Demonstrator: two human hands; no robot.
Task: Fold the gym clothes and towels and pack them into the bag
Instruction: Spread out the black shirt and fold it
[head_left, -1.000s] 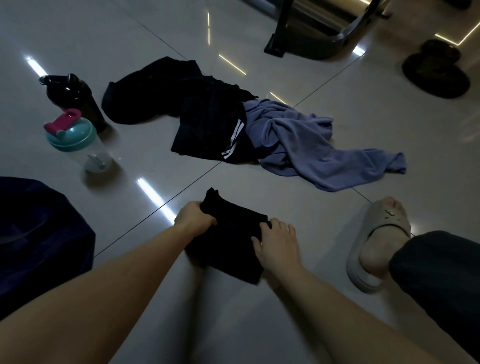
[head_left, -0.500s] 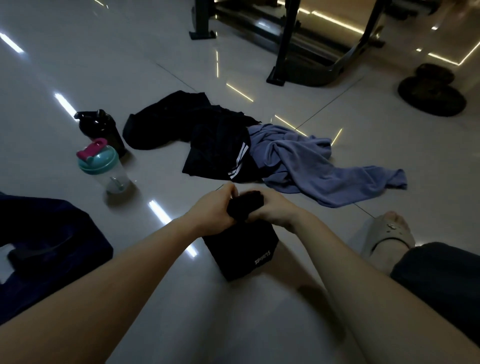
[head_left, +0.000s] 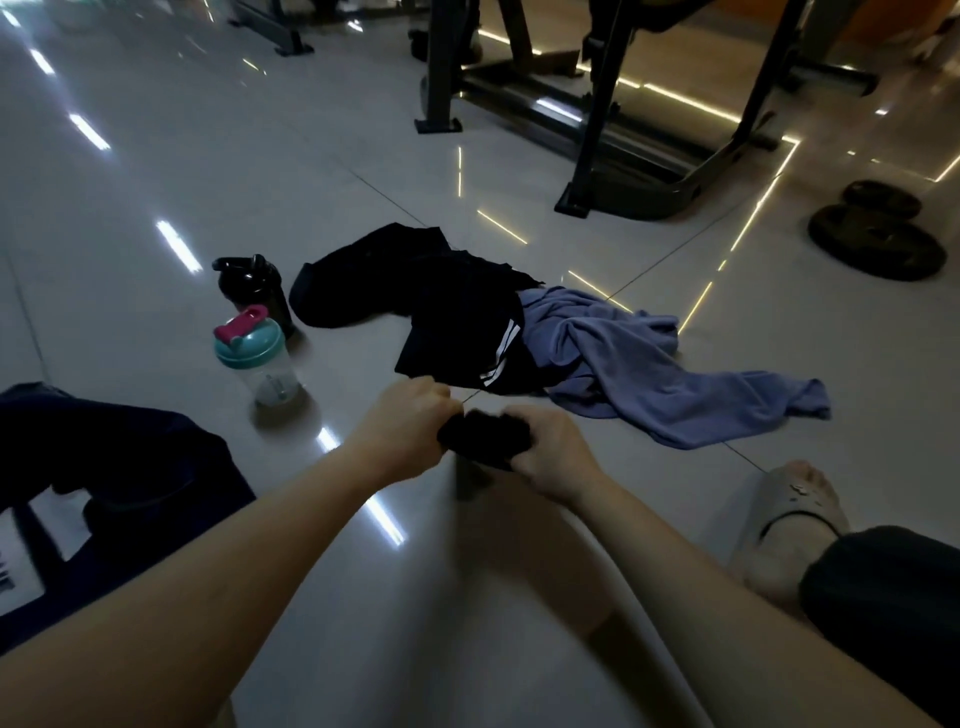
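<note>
A small folded black garment (head_left: 485, 439) is bunched between both hands, lifted just above the tiled floor. My left hand (head_left: 405, 421) grips its left end and my right hand (head_left: 553, 452) grips its right end. Beyond them lies a heap of black clothes (head_left: 415, 275), with black shorts with white stripes (head_left: 467, 343) on top. A crumpled blue towel (head_left: 639, 364) spreads to the right of the heap. The dark blue bag (head_left: 114, 467) sits open at the left edge.
A clear shaker bottle with a teal lid (head_left: 257, 358) and a black bottle (head_left: 254, 288) stand left of the clothes. Gym machine frames (head_left: 613, 130) and weight plates (head_left: 878, 239) fill the back. My right foot in a grey slipper (head_left: 789, 519) rests at the right.
The black garment, flat on the floor a second ago, has been gathered into a small bundle and lifted between both hands. The view has tilted up.
</note>
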